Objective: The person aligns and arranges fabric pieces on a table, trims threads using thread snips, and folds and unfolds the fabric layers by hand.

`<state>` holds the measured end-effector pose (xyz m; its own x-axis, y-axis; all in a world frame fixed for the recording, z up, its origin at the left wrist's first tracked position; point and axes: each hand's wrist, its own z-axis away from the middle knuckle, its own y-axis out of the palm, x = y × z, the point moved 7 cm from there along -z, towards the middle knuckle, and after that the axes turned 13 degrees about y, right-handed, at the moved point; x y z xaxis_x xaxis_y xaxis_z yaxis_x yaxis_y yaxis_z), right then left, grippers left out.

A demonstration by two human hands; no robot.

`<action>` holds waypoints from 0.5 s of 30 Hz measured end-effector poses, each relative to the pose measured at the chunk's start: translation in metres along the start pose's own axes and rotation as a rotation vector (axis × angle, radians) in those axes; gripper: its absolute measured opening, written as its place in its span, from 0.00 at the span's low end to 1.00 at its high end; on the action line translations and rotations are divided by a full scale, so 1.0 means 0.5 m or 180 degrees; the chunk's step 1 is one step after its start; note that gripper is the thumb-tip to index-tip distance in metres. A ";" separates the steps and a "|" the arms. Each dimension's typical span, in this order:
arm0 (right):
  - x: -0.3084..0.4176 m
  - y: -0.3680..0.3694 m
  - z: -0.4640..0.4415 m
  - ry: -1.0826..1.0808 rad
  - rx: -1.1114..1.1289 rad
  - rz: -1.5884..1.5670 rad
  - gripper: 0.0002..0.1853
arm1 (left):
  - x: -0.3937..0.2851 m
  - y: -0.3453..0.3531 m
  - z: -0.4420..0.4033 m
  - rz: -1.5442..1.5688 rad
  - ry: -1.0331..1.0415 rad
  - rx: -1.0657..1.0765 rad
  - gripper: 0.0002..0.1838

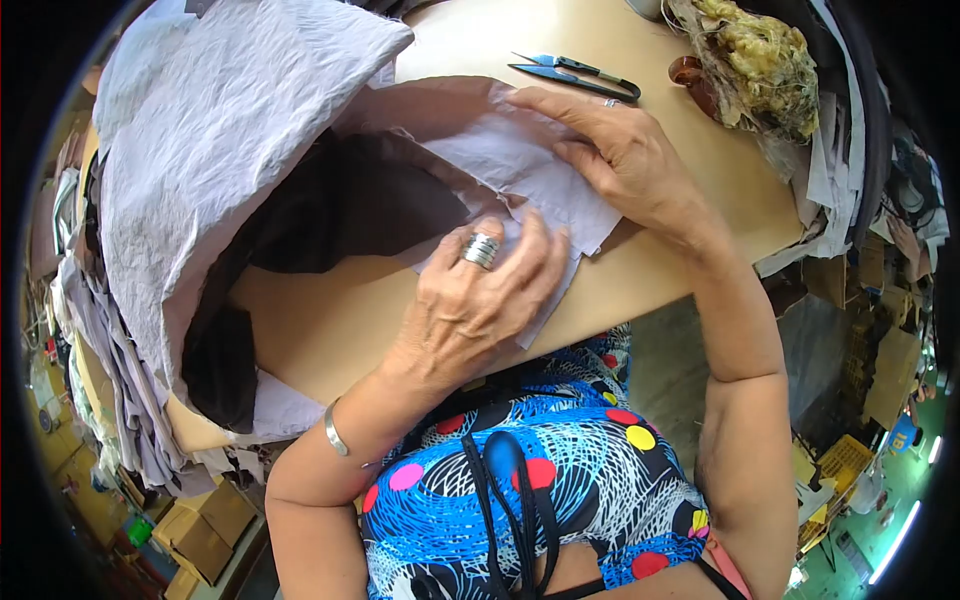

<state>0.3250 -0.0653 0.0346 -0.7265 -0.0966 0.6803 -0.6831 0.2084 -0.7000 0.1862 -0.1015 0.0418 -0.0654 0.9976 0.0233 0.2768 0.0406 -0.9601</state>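
A pale lavender cloth piece (pixel 245 115) with a dark lining (pixel 350 205) lies bunched and folded over the tan tabletop. With bent fingers, my left hand (pixel 485 290) grips the cloth's near edge beside a seam; a wide silver ring is on one finger and a bracelet on the wrist. My right hand (pixel 630 155) rests on the lavender cloth flap (pixel 520 160), its index finger stretched along the far edge and the thumb apart from it. The right hand's other fingers are partly hidden. Beyond the right hand lie thread snips (pixel 575 75), touched by neither hand.
On the tan tabletop (pixel 310 330), a tangled yellowish thread bundle (pixel 765 65) sits at the far right beside a small brown round object (pixel 692 82). Stacked fabric pieces (pixel 115 340) hang at the left edge. Cardboard boxes (pixel 205 530) stand below, and a yellow crate (pixel 845 460) at lower right.
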 end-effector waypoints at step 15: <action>0.011 0.028 -0.033 0.0126 0.0024 0.0038 0.33 | 0.031 -0.001 0.033 0.0202 -0.0134 -0.0241 0.20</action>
<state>0.3127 -0.0469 0.0320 -0.7311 -0.0554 0.6800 -0.6751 0.2020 -0.7095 0.1693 -0.0868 0.0382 -0.0850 0.9951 -0.0502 0.3532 -0.0170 -0.9354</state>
